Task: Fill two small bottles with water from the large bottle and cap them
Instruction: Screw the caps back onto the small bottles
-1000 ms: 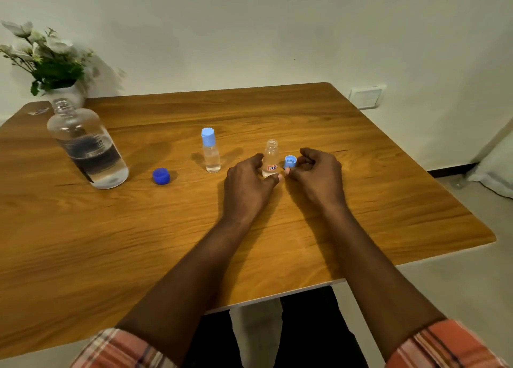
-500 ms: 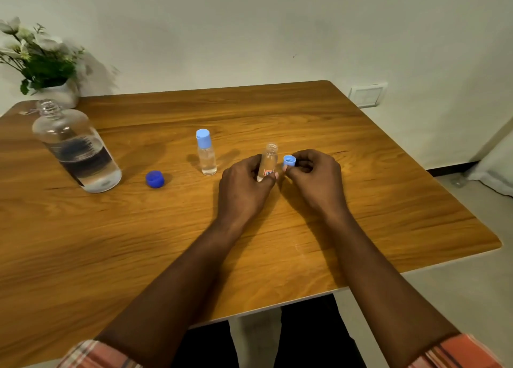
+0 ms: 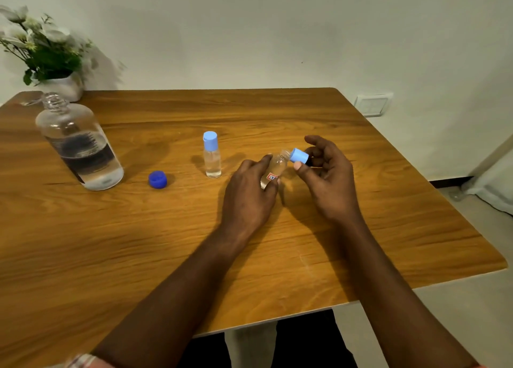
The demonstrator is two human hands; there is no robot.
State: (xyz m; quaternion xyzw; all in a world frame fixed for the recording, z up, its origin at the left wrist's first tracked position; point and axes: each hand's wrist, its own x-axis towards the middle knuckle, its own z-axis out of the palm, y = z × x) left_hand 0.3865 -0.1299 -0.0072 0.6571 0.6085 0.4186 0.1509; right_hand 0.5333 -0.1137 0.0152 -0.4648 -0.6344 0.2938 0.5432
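The left hand [image 3: 247,190] is curled round the lower part of the uncapped small bottle [image 3: 275,167], which is tilted toward the right hand [image 3: 329,184]. There a light blue cap [image 3: 299,155] is pinched between thumb and fingers, just beside the bottle's mouth but not yet seated on it. With the bottle leaned over and its mouth open, water could be spilled if the tilt is increased. The cap, presented at an angle, could be cross-threaded or dropped onto the table [image 3: 305,256] if it is pushed on before being lined up. Beyond the left hand, to its left, a second small bottle [image 3: 212,156] stands capped and apart. Further left lie a dark blue cap [image 3: 157,179] and the uncapped large bottle [image 3: 79,145], which could be knocked by a careless reach. How much water is held in the gripped bottle cannot be made out, since its base is hidden behind the left fingers and its clear body is blurred. Which way the light blue cap's open end faces is also hard to tell.
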